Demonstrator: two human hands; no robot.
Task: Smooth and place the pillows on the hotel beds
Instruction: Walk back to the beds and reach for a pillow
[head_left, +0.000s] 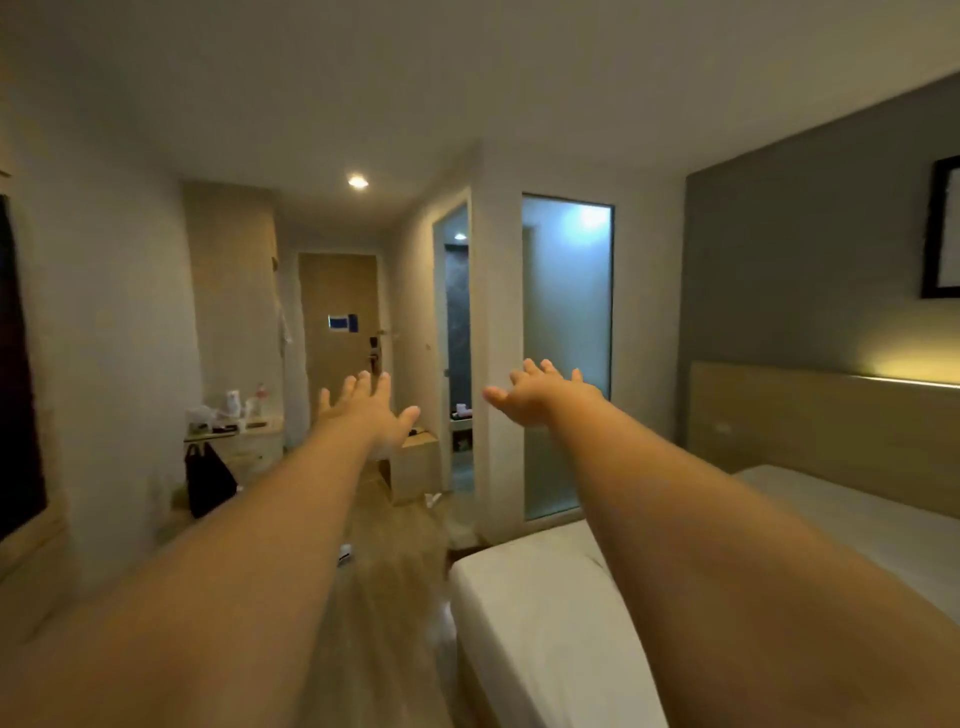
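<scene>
2 empty hands, left hand (363, 410) and right hand (540, 392), reach out spread wide; no pillows in sight, though they'd likely be light, soft, best gripped by corners near the bed (545, 623).

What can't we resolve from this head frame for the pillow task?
- Pillows: none in view; the bed is partly covered by the right forearm and cut by the right and bottom edges.
- Second bed: mostly cut by the right edge.
- Desk items: too small and blurred.
- Bathroom interior: hidden behind frosted glass.
- Left hand and right hand: open, empty.
</scene>
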